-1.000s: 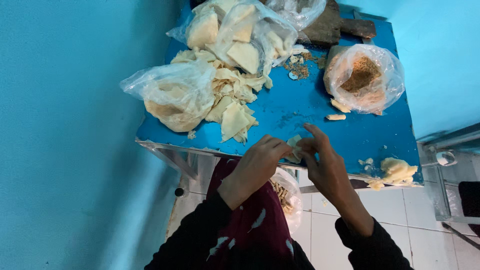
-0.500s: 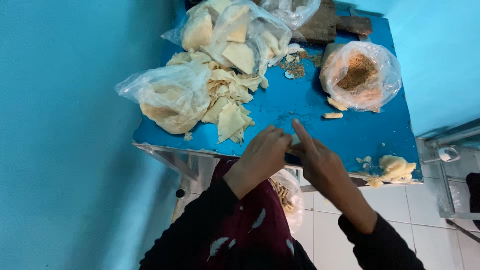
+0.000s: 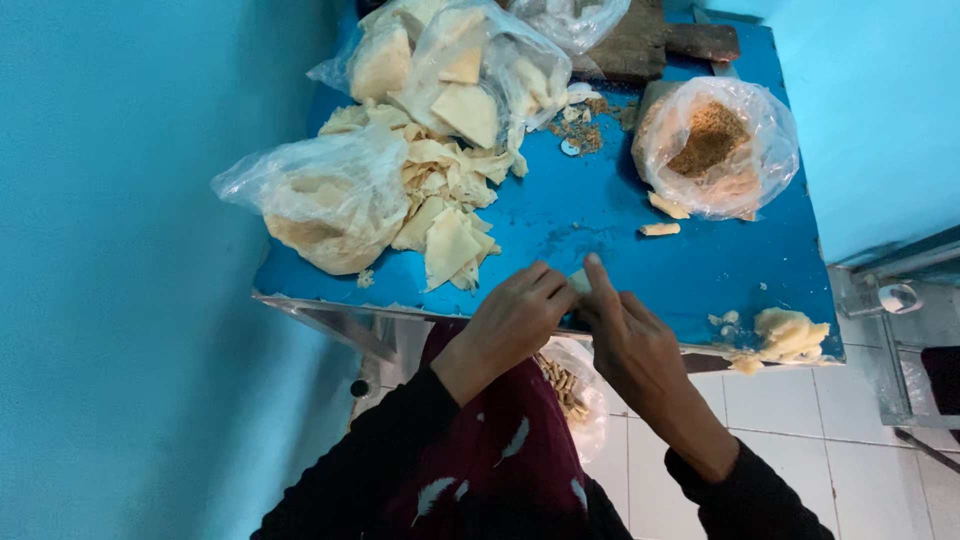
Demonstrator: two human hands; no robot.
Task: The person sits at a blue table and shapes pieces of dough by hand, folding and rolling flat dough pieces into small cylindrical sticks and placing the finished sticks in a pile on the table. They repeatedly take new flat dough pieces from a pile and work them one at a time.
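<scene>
Left hand (image 3: 512, 322) and right hand (image 3: 622, 338), fingertips together, fingers curled.

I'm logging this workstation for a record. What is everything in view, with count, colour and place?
table: one, blue top, against the blue walls.
loose wrapper sheets: a pile, pale cream, table's left half.
bags of wrapper sheets: two, clear plastic, left and far left.
bag of filling: one, clear with brown crumbs, far right.
wooden board: one, dark brown, far edge.
rolled pieces: two, pale, below the filling bag.
dough lump: one, pale yellow, near right corner.
bag of finished rolls: one, clear, under the table edge.
small wrapper piece: one, cream, between the fingers.
left hand, right hand: both pinching it.
</scene>
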